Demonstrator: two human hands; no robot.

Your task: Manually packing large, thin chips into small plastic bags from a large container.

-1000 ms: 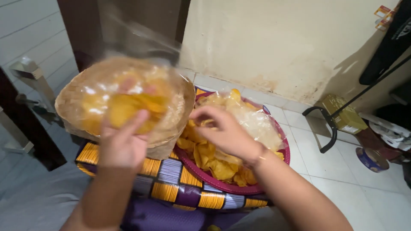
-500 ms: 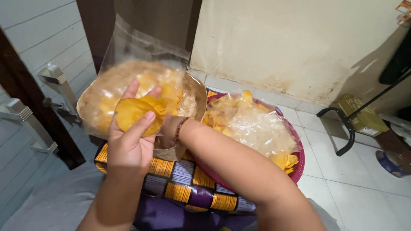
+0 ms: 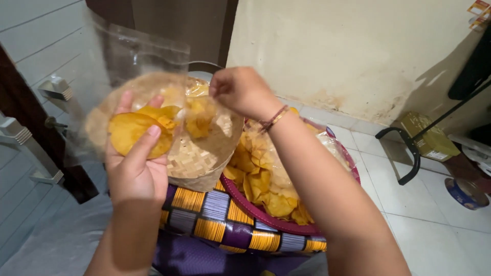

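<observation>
Your right hand [image 3: 243,92] has come up out of the maroon basin [image 3: 327,225] since a moment ago and now sits raised above the woven bamboo tray [image 3: 199,158], its grip pinched on the top edge of the clear plastic bag [image 3: 138,56]. A second ago that hand was down among the loose chips [image 3: 266,179]; half a second ago it crossed under your left hand toward the bag. So the handful looks delivered: several chips now hang inside the bag just below your right grip.

Your left hand [image 3: 135,168] has barely moved. Its grip is pressed around the bag from below, thumb over a broad yellow chip [image 3: 133,133] seen through the plastic and fingertips showing behind it. The bag stands upright between your two grips, its mouth open toward the wall.

The basin lies below and to the right of your right grip, on a striped purple-and-orange woven basket [image 3: 220,214], and is well stocked with chips.
</observation>
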